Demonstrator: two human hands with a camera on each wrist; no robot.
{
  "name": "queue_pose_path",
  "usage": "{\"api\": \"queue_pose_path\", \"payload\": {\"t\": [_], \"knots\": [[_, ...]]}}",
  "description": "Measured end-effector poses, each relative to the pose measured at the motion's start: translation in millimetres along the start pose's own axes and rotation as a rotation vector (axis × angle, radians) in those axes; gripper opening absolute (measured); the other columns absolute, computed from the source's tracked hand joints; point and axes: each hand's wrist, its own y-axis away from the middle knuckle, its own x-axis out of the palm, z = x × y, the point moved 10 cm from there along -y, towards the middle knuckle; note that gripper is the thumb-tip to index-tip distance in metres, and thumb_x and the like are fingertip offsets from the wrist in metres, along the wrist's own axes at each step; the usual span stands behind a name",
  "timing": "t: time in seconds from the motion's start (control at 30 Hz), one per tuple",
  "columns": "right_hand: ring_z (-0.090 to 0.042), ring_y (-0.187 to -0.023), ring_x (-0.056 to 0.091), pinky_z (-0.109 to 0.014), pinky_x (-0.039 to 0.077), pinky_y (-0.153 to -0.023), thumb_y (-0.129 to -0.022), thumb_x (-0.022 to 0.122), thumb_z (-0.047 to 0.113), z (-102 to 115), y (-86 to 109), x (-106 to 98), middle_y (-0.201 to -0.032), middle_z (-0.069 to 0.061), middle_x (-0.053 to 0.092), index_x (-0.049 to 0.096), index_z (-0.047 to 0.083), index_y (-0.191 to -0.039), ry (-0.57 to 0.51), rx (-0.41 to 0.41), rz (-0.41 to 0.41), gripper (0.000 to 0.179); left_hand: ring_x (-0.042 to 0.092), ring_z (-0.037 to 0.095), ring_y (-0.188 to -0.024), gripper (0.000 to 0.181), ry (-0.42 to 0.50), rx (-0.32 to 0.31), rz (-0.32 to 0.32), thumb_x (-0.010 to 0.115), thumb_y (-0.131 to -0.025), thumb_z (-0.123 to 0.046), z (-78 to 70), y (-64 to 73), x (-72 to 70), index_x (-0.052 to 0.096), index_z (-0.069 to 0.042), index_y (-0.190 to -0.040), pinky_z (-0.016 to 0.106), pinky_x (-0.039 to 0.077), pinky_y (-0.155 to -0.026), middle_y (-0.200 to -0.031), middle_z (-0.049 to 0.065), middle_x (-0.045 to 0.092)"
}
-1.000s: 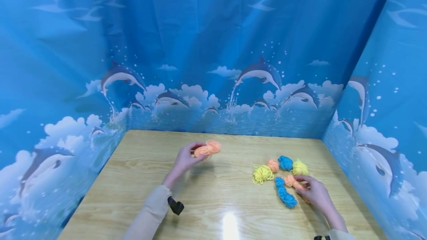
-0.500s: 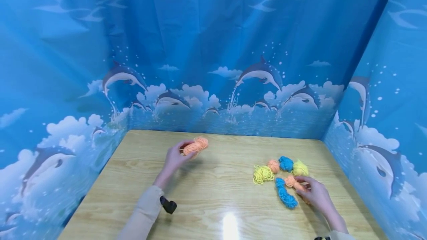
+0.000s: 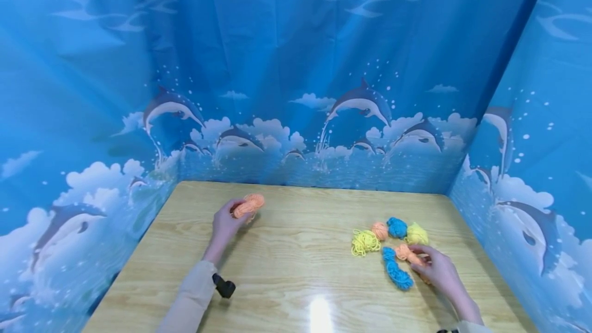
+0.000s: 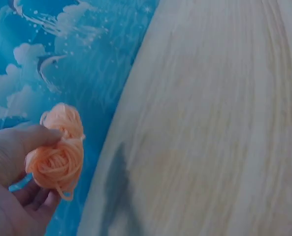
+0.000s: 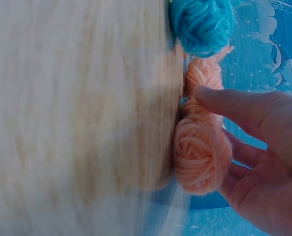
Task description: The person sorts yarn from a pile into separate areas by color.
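Note:
My left hand holds an orange yarn skein above the back left of the table. In the left wrist view the thumb lies across the narrow middle of this orange skein. At the right, my right hand grips a second orange yarn skein, which lies on the table. The right wrist view shows thumb and fingers round the waist of that second skein. Just left of it lies a long blue yarn skein, also seen as a blue bundle in the right wrist view.
Behind the right hand, a loose yellow yarn bundle, a small orange yarn ball, a blue yarn ball and a yellow yarn ball form a row. The wooden table is walled by dolphin-print curtains.
The left hand has carried its orange skein leftward over the table. My right hand keeps its place on the other orange skein.

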Motion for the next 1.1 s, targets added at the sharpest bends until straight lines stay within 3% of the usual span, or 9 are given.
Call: {"api": "queue_pose_path", "payload": {"t": [0.1, 0.33, 0.43, 0.73, 1.1], "knots": [[-0.036, -0.096, 0.069, -0.052, 0.058, -0.081, -0.083, 0.081, 0.008, 1, 0.6, 0, -0.116, -0.021, 0.071, 0.068, 0.0, -0.122, 0.007, -0.008, -0.009, 0.042, 0.062, 0.038, -0.112, 0.039, -0.052, -0.016, -0.02, 0.078, -0.089, -0.01, 9.0, 0.9, -4.4, 0.065, 0.001, -0.124, 0.052, 0.051, -0.094, -0.121, 0.022, 0.067], [-0.037, -0.096, 0.07, -0.052, 0.058, -0.081, -0.082, 0.082, 0.008, 3, 1.1, 1, -0.115, -0.02, 0.071, 0.069, 0.002, -0.123, 0.005, -0.029, -0.015, 0.043, 0.056, 0.043, -0.121, 0.042, -0.1, -0.126, 0.022, 0.072, -0.093, -0.01, 28.9, 4.4, -4.8, 0.058, 0.003, -0.131, 0.057, 0.048, -0.099, -0.131, 0.027, 0.06], [-0.036, -0.095, 0.07, -0.052, 0.058, -0.081, -0.082, 0.082, 0.006, 4, 1.9, 1, -0.113, -0.02, 0.072, 0.069, 0.002, -0.122, 0.0, -0.029, -0.016, 0.043, 0.056, 0.042, -0.12, 0.042, -0.119, -0.146, 0.028, 0.071, -0.093, -0.011, 34.5, 5.4, -5.2, 0.059, 0.001, -0.131, 0.056, 0.049, -0.098, -0.131, 0.026, 0.06], [-0.036, -0.093, 0.07, -0.051, 0.058, -0.08, -0.082, 0.082, 0.005, 5, 4.0, -2, -0.11, -0.019, 0.072, 0.069, 0.003, -0.122, 0.002, -0.022, -0.04, 0.042, 0.059, 0.042, -0.113, 0.042, -0.142, -0.12, 0.038, 0.074, -0.091, -0.012, 36.1, 6.5, -3.7, 0.059, 0.004, -0.128, 0.055, 0.05, -0.092, -0.126, 0.027, 0.062], [-0.033, -0.094, 0.07, -0.048, 0.059, -0.078, -0.086, 0.078, 0.009, 8, 2.8, -11, -0.117, -0.021, 0.07, 0.067, 0.002, -0.125, -0.005, -0.021, -0.06, 0.042, 0.057, 0.041, -0.12, 0.048, -0.142, -0.063, 0.079, 0.076, -0.092, -0.017, 35.2, 5.2, -6.7, 0.06, 0.002, -0.133, 0.056, 0.049, -0.098, -0.13, 0.025, 0.061]]}}
